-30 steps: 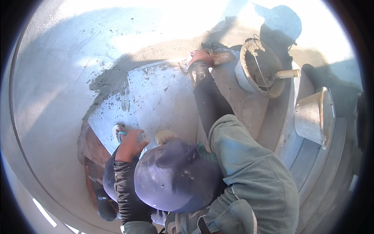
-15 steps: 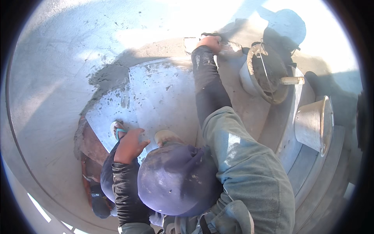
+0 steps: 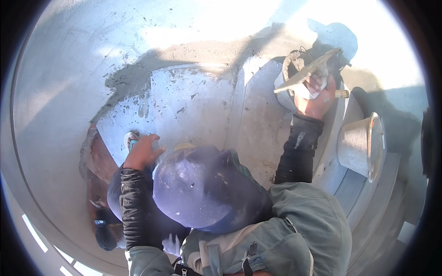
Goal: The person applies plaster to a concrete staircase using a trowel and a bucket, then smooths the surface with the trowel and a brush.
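Sunlit plaster (image 3: pixel 184 20) beyond, right hand (image 3: pixel 316 100) grips a float (image 3: pixel 305 73), any lettering indistinct.

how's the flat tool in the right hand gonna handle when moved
The flat tool is likely stiff, since its long edge looks nearly straight. It's probably fairly light, as only the right hand grips it. It may tilt, since both ends stick out past the hand.

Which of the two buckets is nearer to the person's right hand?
The left bucket, partly hidden behind the right hand and its flat trowel; the other bucket stands apart, farther right, unobstructed.
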The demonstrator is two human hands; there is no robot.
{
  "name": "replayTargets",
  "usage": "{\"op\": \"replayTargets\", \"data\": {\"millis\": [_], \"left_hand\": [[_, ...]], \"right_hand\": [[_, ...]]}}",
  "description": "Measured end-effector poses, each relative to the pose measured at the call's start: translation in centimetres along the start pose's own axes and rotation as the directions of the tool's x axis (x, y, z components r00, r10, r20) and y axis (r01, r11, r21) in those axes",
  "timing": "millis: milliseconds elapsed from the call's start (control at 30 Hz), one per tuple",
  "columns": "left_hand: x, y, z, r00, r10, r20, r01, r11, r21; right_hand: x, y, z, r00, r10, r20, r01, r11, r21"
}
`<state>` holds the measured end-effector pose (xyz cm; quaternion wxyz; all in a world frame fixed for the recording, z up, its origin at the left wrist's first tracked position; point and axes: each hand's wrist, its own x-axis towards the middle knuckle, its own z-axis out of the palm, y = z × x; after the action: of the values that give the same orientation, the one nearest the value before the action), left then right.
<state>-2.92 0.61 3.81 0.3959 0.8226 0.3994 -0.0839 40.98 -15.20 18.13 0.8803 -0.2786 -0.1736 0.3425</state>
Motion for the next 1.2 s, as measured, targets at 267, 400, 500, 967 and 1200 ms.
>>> {"op": "replayTargets", "data": {"millis": [267, 400, 500, 967, 1200], "left_hand": [[-0.8, 0.0, -0.6, 0.996, -0.084, 0.022, 0.085, 0.996, -0.029], [0.0, 0.4, -0.1, 0.997, -0.071, 0.023, 0.073, 0.992, -0.107], [-0.9, 0.2, -0.5, 0.995, -0.095, 0.034, 0.097, 0.994, -0.057], [-0.7, 2.2, -0.5, 1.000, 0.004, -0.003, -0.004, 1.000, -0.027], [0.7, 3.0, -0.4, 0.999, 0.040, 0.009, -0.040, 0.999, -0.005]], "right_hand": [[-4.1, 11.6, 1.7, 0.833, 0.259, -0.490, -0.413, 0.879, -0.238], [-2.8, 24.6, -7.3, 0.826, 0.142, -0.546, -0.302, 0.928, -0.216], [-1.1, 27.9, -7.0, 0.734, 0.206, -0.648, -0.335, 0.939, -0.080], [18.5, 29.4, -13.0, 0.418, -0.456, -0.785, -0.143, 0.821, -0.553], [13.3, 36.3, -6.9, 0.636, 0.000, -0.772, -0.109, 0.990, -0.090]]}}
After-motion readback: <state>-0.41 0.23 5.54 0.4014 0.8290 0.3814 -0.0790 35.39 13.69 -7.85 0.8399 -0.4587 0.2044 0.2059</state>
